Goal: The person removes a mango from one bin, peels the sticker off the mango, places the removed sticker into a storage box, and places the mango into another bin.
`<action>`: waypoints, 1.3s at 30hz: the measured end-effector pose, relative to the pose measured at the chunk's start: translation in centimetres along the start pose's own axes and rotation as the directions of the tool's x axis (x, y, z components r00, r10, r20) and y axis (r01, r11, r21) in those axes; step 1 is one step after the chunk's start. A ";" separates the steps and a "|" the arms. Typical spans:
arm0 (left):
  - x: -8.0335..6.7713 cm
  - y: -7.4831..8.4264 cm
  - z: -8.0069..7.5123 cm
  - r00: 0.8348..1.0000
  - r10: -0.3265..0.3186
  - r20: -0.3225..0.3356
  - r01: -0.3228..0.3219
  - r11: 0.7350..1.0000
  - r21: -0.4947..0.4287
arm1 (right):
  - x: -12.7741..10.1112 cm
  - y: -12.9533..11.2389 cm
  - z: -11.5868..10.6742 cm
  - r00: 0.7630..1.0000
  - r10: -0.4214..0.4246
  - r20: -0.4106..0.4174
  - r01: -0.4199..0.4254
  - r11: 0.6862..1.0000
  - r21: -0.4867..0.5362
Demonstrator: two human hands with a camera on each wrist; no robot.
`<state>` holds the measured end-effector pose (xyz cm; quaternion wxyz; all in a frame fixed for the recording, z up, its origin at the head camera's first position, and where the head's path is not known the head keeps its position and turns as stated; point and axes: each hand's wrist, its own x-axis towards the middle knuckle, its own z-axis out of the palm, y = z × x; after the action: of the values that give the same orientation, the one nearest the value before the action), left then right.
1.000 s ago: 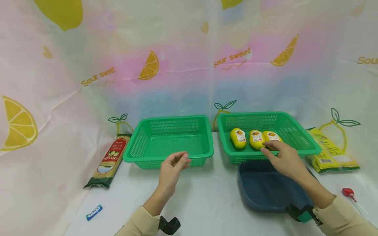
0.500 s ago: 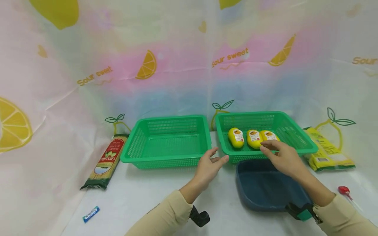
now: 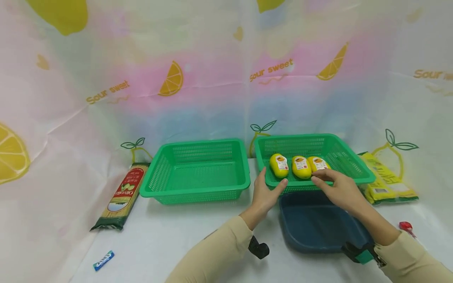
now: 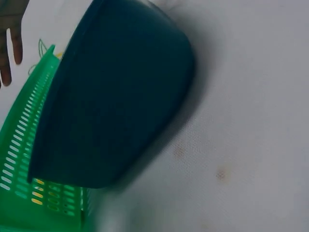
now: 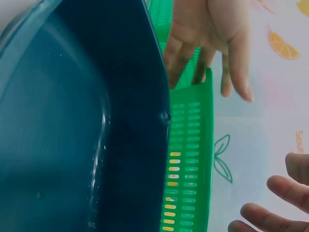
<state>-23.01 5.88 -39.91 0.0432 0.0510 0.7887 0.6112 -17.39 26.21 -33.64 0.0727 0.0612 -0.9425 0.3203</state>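
Over the right green slotted plastic basket [image 3: 357,173], three yellow labelled packs [image 3: 301,166] should be lifted singly, since the right hand [image 3: 339,190] apparently rests uncurled on one and the left hand [image 3: 266,192] is spread at the rim.

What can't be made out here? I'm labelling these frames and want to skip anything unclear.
- Third yellow pack, head view: near end hidden by the right hand.
- Pack labels: too small to read.
- Left hand, left wrist view: cut off by the edge; only fingertips show.
- Blue tub: near rim hidden by the right sleeve.
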 end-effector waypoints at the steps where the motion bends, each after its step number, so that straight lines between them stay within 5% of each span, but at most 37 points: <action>1: 0.2 -0.1 0.2 1.000 0.015 -0.017 -0.015 1.000 0.003 | 0.0 0.0 0.0 1.000 0.000 0.001 0.000 1.000 0.001; 5: 1.2 -0.4 1.2 0.994 0.058 -0.087 -0.059 0.998 -0.009 | 0.3 0.2 -0.1 1.000 0.007 0.001 -0.007 1.000 -0.003; 10: 2.0 -0.9 2.0 0.991 0.034 -0.128 -0.043 0.996 -0.073 | 0.3 1.0 -0.2 0.999 0.036 0.022 -0.037 0.999 0.016; 17: 2.2 -1.6 2.4 0.992 0.019 -0.121 -0.032 0.994 -0.104 | 1.0 2.0 -0.6 0.992 0.086 0.090 -0.094 0.992 0.087; 39: 2.3 -2.5 2.2 0.990 -0.060 -0.130 0.026 0.968 -0.248 | 8.5 2.2 -4.4 0.978 0.108 0.180 -0.134 0.981 0.141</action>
<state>-25.06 7.66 -42.90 0.0084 -0.0136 0.7089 0.7052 -25.64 30.06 -29.97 -0.0333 0.0361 -0.9201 0.3887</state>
